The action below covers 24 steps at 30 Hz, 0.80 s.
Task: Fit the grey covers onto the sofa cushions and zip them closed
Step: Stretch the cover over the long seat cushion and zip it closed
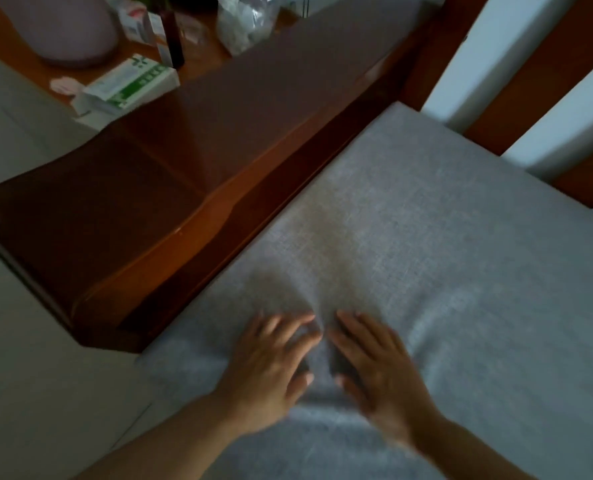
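Both hands lie palm down on the grey cover point(444, 237), side by side near its front edge, and the picture is blurred around them. The left hand point(271, 365) has its fingers spread and nearly straight, pressing flat on the fabric; the right hand point(378, 368) does the same just beside it, fingertips almost meeting those of the left. Neither hand has hold of anything, they only rest on the cloth, which puckers into a shallow fold between and ahead of the fingers. The cover is already on the sofa cushion, which sits on the seat with its left edge close against the dark wooden armrest point(156, 181). Behind the cushion stand wooden back slats point(547, 64) against a white wall. Beyond the armrest a side table point(201, 65) holds a white and green box point(129, 84), a clear plastic bag point(246, 19) and a pale pink rounded object point(56, 26).
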Motion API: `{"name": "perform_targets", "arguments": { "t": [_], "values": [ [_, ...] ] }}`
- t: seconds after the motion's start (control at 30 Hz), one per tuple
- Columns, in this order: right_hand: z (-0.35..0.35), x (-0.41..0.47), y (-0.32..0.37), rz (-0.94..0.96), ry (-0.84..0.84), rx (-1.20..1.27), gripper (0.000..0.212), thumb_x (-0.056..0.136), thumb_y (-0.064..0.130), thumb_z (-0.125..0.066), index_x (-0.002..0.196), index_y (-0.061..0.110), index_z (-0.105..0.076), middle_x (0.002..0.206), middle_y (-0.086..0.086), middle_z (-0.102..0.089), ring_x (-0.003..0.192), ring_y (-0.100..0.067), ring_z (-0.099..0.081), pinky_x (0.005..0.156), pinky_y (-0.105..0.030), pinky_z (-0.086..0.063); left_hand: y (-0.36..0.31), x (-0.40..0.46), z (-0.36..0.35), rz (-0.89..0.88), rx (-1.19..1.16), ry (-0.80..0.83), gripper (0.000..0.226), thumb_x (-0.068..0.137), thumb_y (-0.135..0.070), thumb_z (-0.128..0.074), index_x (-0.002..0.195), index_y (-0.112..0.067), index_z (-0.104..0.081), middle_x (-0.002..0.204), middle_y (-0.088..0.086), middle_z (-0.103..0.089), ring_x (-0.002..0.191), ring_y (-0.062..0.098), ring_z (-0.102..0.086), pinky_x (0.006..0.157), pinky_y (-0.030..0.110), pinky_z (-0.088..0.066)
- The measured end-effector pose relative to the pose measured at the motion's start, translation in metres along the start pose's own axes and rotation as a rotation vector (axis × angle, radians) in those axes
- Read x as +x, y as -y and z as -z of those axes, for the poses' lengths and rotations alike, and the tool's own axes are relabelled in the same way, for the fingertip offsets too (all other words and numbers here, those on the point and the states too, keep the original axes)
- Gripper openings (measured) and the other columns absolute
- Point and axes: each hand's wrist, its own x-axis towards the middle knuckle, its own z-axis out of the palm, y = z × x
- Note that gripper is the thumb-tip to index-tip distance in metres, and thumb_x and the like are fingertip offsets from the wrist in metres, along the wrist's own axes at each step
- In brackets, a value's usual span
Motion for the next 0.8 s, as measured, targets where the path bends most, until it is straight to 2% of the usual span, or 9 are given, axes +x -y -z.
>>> {"name": "perform_targets", "arguments": {
  "t": [0.03, 0.1, 0.17, 0.23, 0.4, 0.57, 0.63, 0.73, 0.8],
  "values": [
    [0.001, 0.006, -0.004, -0.076, -0.015, 0.006, 0.06, 0.086, 0.047, -0.043, 0.139, 0.018, -0.042, 0.148, -0.007, -0.038, 0.132, -0.03, -0.038, 0.101, -0.048, -0.04, 0.001, 0.005, 0.002, 0.024, -0.028, -0.022, 0.05, 0.079, -0.046, -0.048, 0.125, -0.025, -0.05, 0.136, -0.004, -0.048, 0.115, 0.018, -0.048, 0.1, 0.041, -0.04],
    [0.007, 0.021, -0.012, -0.285, -0.012, -0.019, 0.066, 0.089, 0.055, -0.031, 0.14, 0.014, -0.042, 0.148, -0.013, -0.038, 0.132, -0.038, -0.039, 0.103, -0.054, -0.038, 0.002, 0.016, 0.005, 0.168, -0.013, -0.017, 0.057, 0.084, -0.047, -0.043, 0.136, -0.025, -0.043, 0.145, -0.001, -0.04, 0.126, 0.023, -0.042, 0.103, 0.049, -0.036],
    [0.005, 0.025, -0.014, -0.397, 0.004, -0.066, 0.077, 0.088, 0.064, -0.014, 0.149, 0.019, -0.025, 0.156, -0.012, -0.021, 0.142, -0.035, -0.02, 0.114, -0.052, -0.019, -0.002, 0.019, -0.005, 0.331, 0.066, 0.046, 0.068, 0.087, -0.056, -0.032, 0.149, -0.029, -0.023, 0.158, -0.002, -0.014, 0.142, 0.023, -0.018, 0.11, 0.059, -0.016],
    [-0.002, 0.016, -0.007, -0.427, 0.044, -0.1, 0.076, 0.086, 0.063, -0.003, 0.151, 0.025, -0.005, 0.16, -0.005, -0.001, 0.146, -0.027, 0.002, 0.118, -0.048, 0.0, -0.01, 0.009, -0.014, 0.347, 0.134, 0.035, 0.072, 0.084, -0.06, -0.027, 0.149, -0.028, -0.024, 0.158, 0.0, -0.014, 0.144, 0.023, -0.016, 0.108, 0.063, -0.013],
    [-0.021, -0.061, 0.033, -0.313, -0.023, -0.087, 0.069, 0.092, 0.056, -0.023, 0.15, 0.019, -0.023, 0.157, -0.007, -0.017, 0.145, -0.027, -0.012, 0.114, -0.05, -0.008, -0.051, -0.047, -0.04, 0.175, 0.208, -0.029, 0.075, 0.08, -0.057, -0.04, 0.147, -0.024, -0.03, 0.157, 0.004, -0.02, 0.143, 0.022, -0.023, 0.106, 0.063, -0.018],
    [-0.036, -0.162, 0.069, -0.28, 0.012, -0.062, 0.071, 0.088, 0.054, -0.037, 0.147, 0.013, -0.031, 0.155, -0.008, -0.022, 0.144, -0.028, -0.016, 0.112, -0.053, -0.015, -0.123, -0.108, -0.069, 0.052, 0.195, 0.105, 0.082, 0.077, -0.058, -0.047, 0.146, -0.019, -0.028, 0.158, 0.007, -0.016, 0.144, 0.028, -0.017, 0.106, 0.062, -0.016],
    [-0.038, -0.205, 0.085, -0.282, 0.066, -0.006, 0.071, 0.084, 0.042, -0.048, 0.146, 0.012, -0.032, 0.155, -0.005, -0.022, 0.143, -0.028, -0.018, 0.112, -0.05, -0.015, -0.152, -0.126, -0.073, -0.001, 0.174, 0.168, 0.078, 0.077, -0.048, -0.05, 0.144, -0.013, -0.031, 0.157, 0.007, -0.017, 0.142, 0.029, -0.021, 0.108, 0.056, -0.021],
    [-0.035, -0.25, 0.091, -0.243, 0.041, 0.125, 0.067, 0.073, 0.017, -0.046, 0.14, 0.015, -0.044, 0.152, -0.002, -0.032, 0.138, -0.023, -0.032, 0.113, -0.041, -0.019, -0.182, -0.121, -0.064, -0.058, 0.033, 0.129, 0.052, 0.075, -0.02, -0.045, 0.125, -0.009, -0.052, 0.144, 0.008, -0.039, 0.12, 0.028, -0.045, 0.101, 0.041, -0.037],
    [-0.021, -0.256, 0.076, -0.357, -0.031, 0.148, 0.062, 0.072, 0.012, -0.046, 0.133, 0.014, -0.052, 0.148, -0.007, -0.04, 0.133, -0.025, -0.039, 0.114, -0.038, -0.024, -0.193, -0.098, -0.057, -0.033, 0.003, 0.078, 0.046, 0.073, -0.014, -0.042, 0.116, -0.01, -0.058, 0.132, 0.008, -0.05, 0.107, 0.029, -0.053, 0.089, 0.04, -0.045]
  ]
}}
